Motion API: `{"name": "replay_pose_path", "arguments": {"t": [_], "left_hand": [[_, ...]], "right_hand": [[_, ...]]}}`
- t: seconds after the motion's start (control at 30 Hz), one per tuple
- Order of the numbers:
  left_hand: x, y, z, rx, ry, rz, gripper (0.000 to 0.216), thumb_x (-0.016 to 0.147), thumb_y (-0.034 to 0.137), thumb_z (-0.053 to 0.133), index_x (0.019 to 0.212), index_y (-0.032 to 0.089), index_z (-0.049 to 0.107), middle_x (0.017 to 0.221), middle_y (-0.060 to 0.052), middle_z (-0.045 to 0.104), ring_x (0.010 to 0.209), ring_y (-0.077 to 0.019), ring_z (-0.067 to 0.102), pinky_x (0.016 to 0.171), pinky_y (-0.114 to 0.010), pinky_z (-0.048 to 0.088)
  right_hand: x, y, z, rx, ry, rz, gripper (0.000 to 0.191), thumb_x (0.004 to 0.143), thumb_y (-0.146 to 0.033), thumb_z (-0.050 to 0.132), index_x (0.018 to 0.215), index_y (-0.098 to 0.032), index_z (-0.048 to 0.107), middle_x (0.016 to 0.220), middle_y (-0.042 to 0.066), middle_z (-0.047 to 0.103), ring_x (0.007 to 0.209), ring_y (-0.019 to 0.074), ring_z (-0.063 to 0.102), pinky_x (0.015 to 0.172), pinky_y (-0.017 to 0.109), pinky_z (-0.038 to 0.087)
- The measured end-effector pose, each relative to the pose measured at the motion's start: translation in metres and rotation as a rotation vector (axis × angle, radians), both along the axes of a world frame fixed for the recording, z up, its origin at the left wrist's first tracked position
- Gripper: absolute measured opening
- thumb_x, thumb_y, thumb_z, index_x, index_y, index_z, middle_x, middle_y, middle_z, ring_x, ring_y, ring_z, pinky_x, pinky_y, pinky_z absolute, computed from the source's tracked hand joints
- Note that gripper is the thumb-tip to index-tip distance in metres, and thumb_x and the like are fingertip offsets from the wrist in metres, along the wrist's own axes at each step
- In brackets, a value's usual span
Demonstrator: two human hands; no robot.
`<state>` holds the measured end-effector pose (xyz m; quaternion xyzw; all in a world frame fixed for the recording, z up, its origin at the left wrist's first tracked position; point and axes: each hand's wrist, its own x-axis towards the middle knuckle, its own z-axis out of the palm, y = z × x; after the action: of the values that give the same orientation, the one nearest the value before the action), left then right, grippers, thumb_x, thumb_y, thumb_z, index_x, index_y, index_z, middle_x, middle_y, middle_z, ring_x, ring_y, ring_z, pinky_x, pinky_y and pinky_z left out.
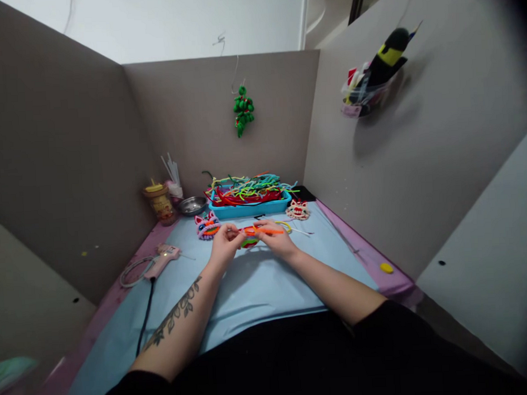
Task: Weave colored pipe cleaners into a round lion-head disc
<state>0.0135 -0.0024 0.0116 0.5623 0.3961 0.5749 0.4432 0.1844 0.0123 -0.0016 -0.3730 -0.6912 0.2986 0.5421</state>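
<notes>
My left hand (pixel 224 242) and my right hand (pixel 277 239) meet over the light blue mat (pixel 250 286), fingers pinched closed. Between them sits a small pipe-cleaner piece (pixel 249 238) in red, orange and green. My right hand pinches an orange pipe cleaner (pixel 271 230) that runs across its fingers to the piece. My left hand grips the piece's left end. A finished pink and blue pipe-cleaner figure (pixel 207 225) lies just beyond my left hand, and a red and white one (pixel 297 209) beyond my right.
A blue tray (pixel 249 207) heaped with coloured pipe cleaners stands at the back. Left of it are a metal bowl (pixel 192 205) and a jar (pixel 160 203). A pink glue gun (pixel 163 256) with its cord lies left. Grey partition walls surround the desk; a green ornament (pixel 243 110) hangs behind.
</notes>
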Motion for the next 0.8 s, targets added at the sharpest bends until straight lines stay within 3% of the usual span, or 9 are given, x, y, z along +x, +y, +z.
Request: {"name": "replay_pose_path", "arguments": {"t": [0.13, 0.3, 0.5, 0.8], "left_hand": [[0.001, -0.002, 0.003, -0.004, 0.006, -0.003, 0.039, 0.061, 0.037, 0.073, 0.077, 0.019, 0.044, 0.054, 0.007, 0.054, 0.042, -0.0063, 0.047, 0.043, -0.018, 0.035], [0.003, -0.004, 0.004, 0.021, 0.045, 0.007, 0.038, 0.061, 0.036, 0.073, 0.077, 0.019, 0.043, 0.055, 0.006, 0.054, 0.043, -0.0070, 0.048, 0.044, -0.018, 0.035], [0.004, -0.006, 0.004, -0.006, 0.052, -0.005, 0.037, 0.061, 0.035, 0.073, 0.077, 0.020, 0.043, 0.055, 0.006, 0.055, 0.043, -0.0079, 0.049, 0.044, -0.019, 0.037], [0.003, -0.003, 0.003, -0.005, 0.027, 0.057, 0.037, 0.060, 0.033, 0.072, 0.078, 0.020, 0.043, 0.055, 0.007, 0.054, 0.043, -0.0077, 0.049, 0.044, -0.019, 0.035]], "right_hand": [[0.001, 0.003, -0.001, -0.098, -0.022, 0.064, 0.027, 0.076, -0.045, 0.060, 0.072, -0.020, 0.070, 0.102, 0.008, 0.064, 0.099, 0.0232, 0.057, 0.090, 0.039, 0.042], [0.000, 0.006, -0.007, -0.137, 0.089, 0.097, 0.030, 0.069, -0.049, 0.066, 0.072, -0.019, 0.068, 0.115, 0.009, 0.058, 0.108, 0.0238, 0.055, 0.098, 0.040, 0.037], [-0.003, 0.006, -0.009, -0.212, 0.207, 0.162, 0.026, 0.068, -0.046, 0.066, 0.068, -0.020, 0.067, 0.119, 0.009, 0.057, 0.115, 0.0248, 0.051, 0.097, 0.040, 0.039], [0.000, 0.015, -0.015, -0.137, 0.104, -0.029, 0.023, 0.063, -0.042, 0.071, 0.069, -0.020, 0.068, 0.104, 0.008, 0.063, 0.108, 0.0252, 0.054, 0.101, 0.042, 0.034]]}}
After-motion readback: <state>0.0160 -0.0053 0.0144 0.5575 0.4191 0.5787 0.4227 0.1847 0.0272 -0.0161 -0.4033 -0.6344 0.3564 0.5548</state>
